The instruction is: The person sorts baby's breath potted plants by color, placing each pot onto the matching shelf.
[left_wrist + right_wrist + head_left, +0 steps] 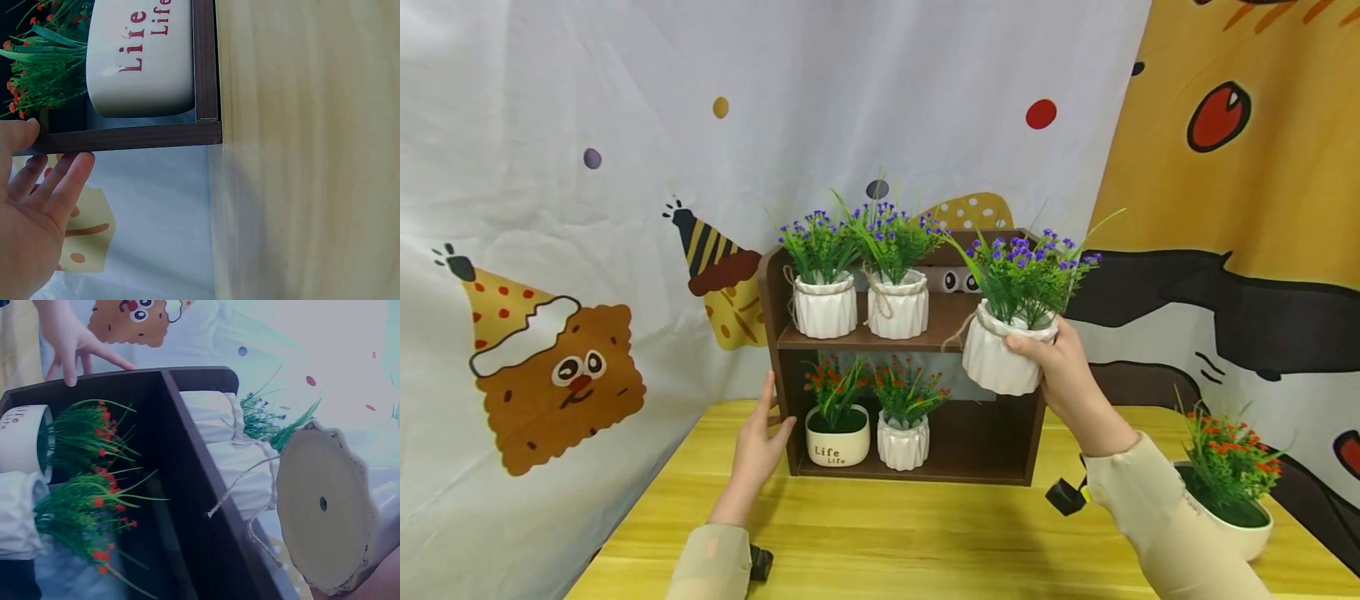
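My right hand [1063, 371] holds a white fluted pot [1003, 354] with purple flowers in front of the upper shelf's right part; the right wrist view shows the pot's base [322, 506]. My left hand [758, 442] touches the left side panel of the brown shelf unit [917, 477]. Its fingers are fairly straight and spread, the thumb at the panel's front edge [134, 139]. Two similar purple-flowered pots [825, 308] stand on the upper shelf's left part. Below them sit a cream pot [838, 446] marked "Life" and a white fluted pot [902, 446], both with red flowers.
A round cream pot [1243, 533] with red flowers stands on the wooden table [925, 542] at the right, beside my right forearm. A printed cartoon curtain [880, 83] hangs behind the shelf unit. Small black devices [1066, 497] are at my wrists.
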